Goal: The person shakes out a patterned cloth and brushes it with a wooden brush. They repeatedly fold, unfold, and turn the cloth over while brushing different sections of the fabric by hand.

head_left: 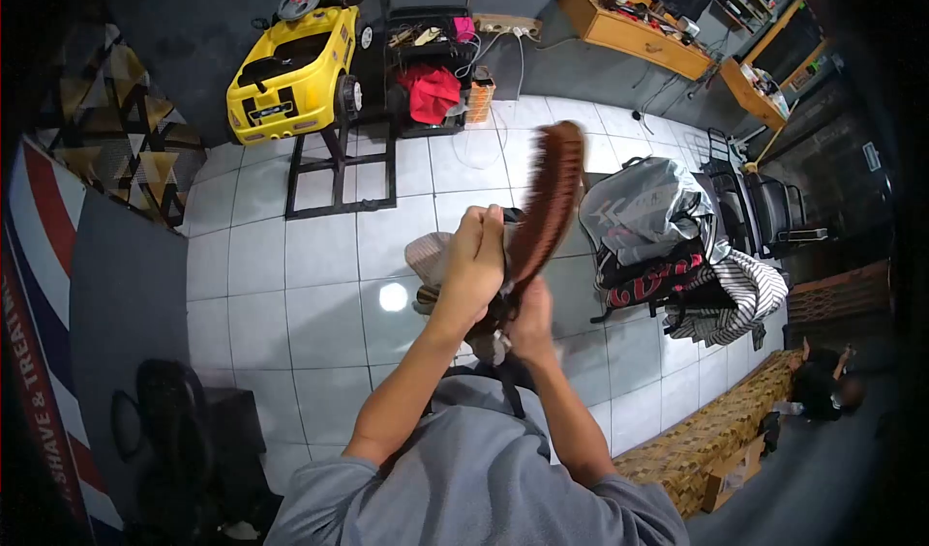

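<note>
Gripping brush [558, 193] in right hand [531, 325], nearer shirt [464, 469] — pointing lengthwise away from shirt — left hand [476, 261] farther out (can't tell its hold).

Moderate indoor light brightens the white tiled floor [319, 314], where a round glare spot [393, 297] shines. Edges curve and darken into black corners, with the right side dimmest. Motion blur softens the brown bristled object [552, 198].

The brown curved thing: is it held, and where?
The brown curved thing is held at its lower end by the right hand; what the left hand grips is unclear.
</note>
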### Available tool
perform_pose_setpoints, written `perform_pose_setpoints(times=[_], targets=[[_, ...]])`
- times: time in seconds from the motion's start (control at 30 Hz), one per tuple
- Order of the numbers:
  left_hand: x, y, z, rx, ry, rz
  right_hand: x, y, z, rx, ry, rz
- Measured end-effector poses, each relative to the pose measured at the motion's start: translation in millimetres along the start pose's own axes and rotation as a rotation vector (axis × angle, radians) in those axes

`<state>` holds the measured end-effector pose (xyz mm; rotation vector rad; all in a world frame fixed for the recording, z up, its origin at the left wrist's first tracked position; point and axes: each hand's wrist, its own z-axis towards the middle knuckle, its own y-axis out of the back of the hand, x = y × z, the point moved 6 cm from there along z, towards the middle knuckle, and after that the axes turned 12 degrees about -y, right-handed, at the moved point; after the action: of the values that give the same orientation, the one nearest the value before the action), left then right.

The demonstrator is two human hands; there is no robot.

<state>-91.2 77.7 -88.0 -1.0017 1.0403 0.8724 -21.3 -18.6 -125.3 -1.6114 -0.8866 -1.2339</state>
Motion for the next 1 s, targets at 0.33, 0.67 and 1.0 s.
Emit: perform_pose_setpoints(times=[0.33, 0.67, 1.0], targets=[[-54.2, -0.7, 13.9, 0.0, 0.121, -0.559, -337.6, 150.6, -39.1, 0.285, -0.648, -1.345], [-41.8, -26.7, 9.8, 0.094, 0.26, -0.36, -110.2, 150.4, 17.8, -0.11, -0.407, -0.407], [-35.3, -64.9, -1.8, 0.122, 0.241, -0.288, -124.9, 124.2, 20.8, 0.073, -0.016, -0.528]])
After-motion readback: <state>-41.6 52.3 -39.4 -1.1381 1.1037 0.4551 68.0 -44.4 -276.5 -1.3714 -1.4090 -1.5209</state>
